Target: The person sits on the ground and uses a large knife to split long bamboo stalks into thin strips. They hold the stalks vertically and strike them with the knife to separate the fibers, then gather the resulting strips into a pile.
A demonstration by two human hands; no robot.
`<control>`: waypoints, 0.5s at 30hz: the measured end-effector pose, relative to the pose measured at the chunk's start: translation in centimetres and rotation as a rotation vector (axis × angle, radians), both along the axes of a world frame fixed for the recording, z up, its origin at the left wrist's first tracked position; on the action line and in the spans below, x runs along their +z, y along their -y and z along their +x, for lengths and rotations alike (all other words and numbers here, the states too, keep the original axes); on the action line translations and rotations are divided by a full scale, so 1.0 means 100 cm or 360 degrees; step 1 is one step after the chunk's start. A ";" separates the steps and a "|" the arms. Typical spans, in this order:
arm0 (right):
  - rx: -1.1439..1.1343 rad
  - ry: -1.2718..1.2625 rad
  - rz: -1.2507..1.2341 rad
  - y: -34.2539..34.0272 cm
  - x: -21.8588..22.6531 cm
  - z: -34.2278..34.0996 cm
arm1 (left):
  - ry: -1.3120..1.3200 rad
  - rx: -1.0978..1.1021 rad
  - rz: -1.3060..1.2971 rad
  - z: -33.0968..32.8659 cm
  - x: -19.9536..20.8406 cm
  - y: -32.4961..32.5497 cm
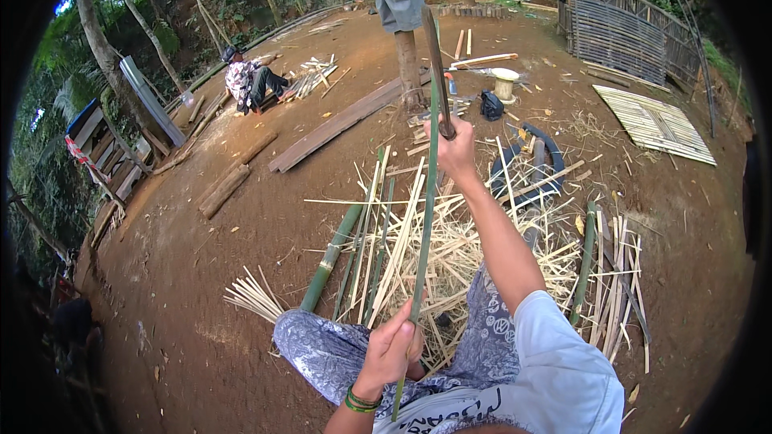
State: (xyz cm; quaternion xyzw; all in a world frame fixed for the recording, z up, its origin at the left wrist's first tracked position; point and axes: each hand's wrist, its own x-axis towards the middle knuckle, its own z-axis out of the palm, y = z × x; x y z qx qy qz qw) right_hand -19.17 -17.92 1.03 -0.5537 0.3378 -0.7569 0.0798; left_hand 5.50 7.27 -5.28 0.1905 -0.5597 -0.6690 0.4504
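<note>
Shirt (563,374), green strip (423,249) in left hand (392,350)

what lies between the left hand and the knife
In the head view, a long green strip stretches from the left hand up beside the knife in the right hand, with pale shavings below.

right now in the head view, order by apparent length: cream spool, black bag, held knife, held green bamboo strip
1. Green bamboo strip, clearly longest
2. Knife
3. Cream spool and black bag: both small, too alike to rank
</note>
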 end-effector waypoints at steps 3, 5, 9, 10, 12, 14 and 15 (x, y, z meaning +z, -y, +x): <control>-0.0078 -0.0040 -0.0053 0.020 0.017 -0.018 | -0.0051 -0.0086 0.0017 0.013 -0.006 -0.010; -0.0164 0.0010 -0.0061 0.033 0.031 -0.038 | -0.0001 -0.0058 0.0051 0.021 -0.007 -0.018; 0.0211 0.0386 0.0014 0.037 0.046 -0.038 | 0.0079 0.0105 -0.0076 0.033 -0.027 -0.021; 0.0321 0.0459 0.0141 0.028 0.046 -0.033 | 0.0126 0.0147 -0.0109 0.035 -0.033 -0.020; 0.0502 0.0454 0.0200 0.012 0.043 -0.030 | 0.0216 0.0235 -0.0165 0.034 -0.043 -0.014; 0.0650 0.0443 0.0160 0.004 0.030 -0.025 | 0.0254 0.0282 -0.0163 0.032 -0.041 -0.009; 0.0692 0.0423 0.0196 -0.002 0.024 -0.025 | 0.0274 0.0294 -0.0171 0.031 -0.040 -0.006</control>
